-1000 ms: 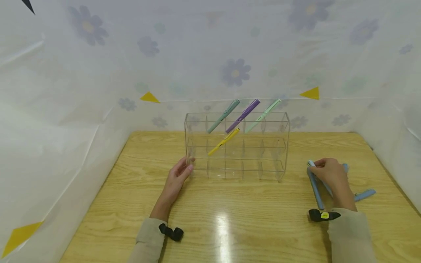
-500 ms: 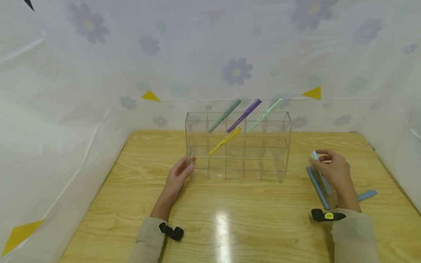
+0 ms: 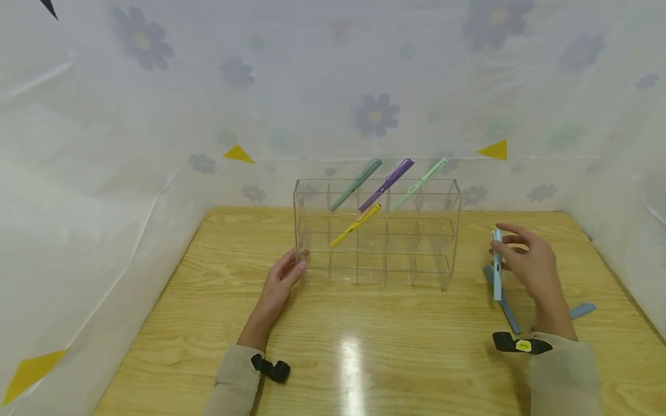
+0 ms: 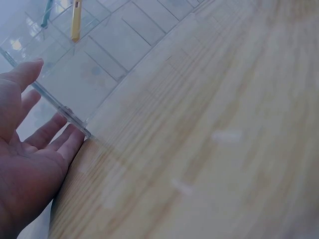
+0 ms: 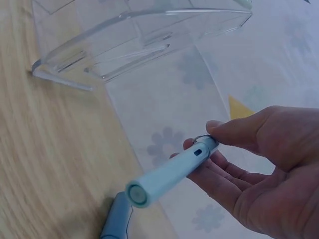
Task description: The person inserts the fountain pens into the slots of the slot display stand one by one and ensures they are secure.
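Observation:
A clear acrylic pen rack [image 3: 378,254] with tiers of compartments stands mid-table. At its lower left side is my left hand [image 3: 278,286], thumb in front of the side panel and fingers behind it, as the left wrist view [image 4: 37,159] of this hand also shows. My right hand [image 3: 531,260] pinches a pale blue pen [image 3: 498,271] by its capped end, with the other end pointing down; in the right wrist view that pen [image 5: 169,177] points toward the camera. Below it on the table lies a darker blue pen [image 3: 507,312]. Another blue pen [image 3: 583,310] is partly hidden by my right wrist.
Leaning in the top tier are a teal pen [image 3: 356,185], a purple pen [image 3: 386,185] and a mint green pen [image 3: 419,184]. A yellow pen [image 3: 356,225] leans in the middle tier. Flower-patterned sheeting [image 3: 322,86] surrounds the wooden table [image 3: 416,358].
My right hand has lifted the pale blue pen off the table and turned it more upright above the darker blue pen. My left hand has stayed at the rack's side.

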`<move>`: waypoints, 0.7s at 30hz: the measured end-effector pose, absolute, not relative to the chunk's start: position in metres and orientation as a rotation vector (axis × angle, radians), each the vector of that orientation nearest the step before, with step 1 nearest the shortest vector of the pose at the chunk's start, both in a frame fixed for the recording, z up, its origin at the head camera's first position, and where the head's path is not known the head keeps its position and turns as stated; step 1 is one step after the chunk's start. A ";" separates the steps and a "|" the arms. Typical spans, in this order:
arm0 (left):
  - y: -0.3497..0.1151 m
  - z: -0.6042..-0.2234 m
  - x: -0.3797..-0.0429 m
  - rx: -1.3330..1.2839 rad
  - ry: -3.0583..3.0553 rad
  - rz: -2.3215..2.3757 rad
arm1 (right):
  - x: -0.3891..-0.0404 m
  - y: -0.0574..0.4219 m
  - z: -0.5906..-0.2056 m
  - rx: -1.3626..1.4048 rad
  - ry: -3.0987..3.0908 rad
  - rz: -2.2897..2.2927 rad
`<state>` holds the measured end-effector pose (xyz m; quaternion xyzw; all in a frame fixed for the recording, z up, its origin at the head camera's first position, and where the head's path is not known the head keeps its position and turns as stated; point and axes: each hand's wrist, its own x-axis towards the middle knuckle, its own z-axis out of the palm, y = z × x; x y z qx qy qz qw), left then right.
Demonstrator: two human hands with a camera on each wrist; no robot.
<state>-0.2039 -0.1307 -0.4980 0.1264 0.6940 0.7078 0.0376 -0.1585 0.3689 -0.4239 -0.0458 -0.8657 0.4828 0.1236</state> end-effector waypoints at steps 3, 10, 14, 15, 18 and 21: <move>-0.132 -0.499 -0.204 0.387 2.127 2.173 | -0.156 0.362 -0.414 -0.101 -2.430 1.515; -0.131 -0.498 -0.204 0.382 2.148 2.157 | -0.153 0.347 -0.393 0.027 -2.117 1.807; -0.131 -0.497 -0.204 0.370 2.144 2.150 | -0.151 0.338 -0.384 0.088 -2.016 1.868; -0.131 -0.497 -0.204 0.367 2.141 2.151 | -0.151 0.335 -0.382 0.098 -1.992 1.879; -0.131 -0.497 -0.204 0.354 2.134 2.153 | -0.151 0.322 -0.376 0.138 -1.933 1.907; -0.131 -0.498 -0.203 0.349 2.133 2.155 | -0.152 0.307 -0.372 0.183 -1.869 1.946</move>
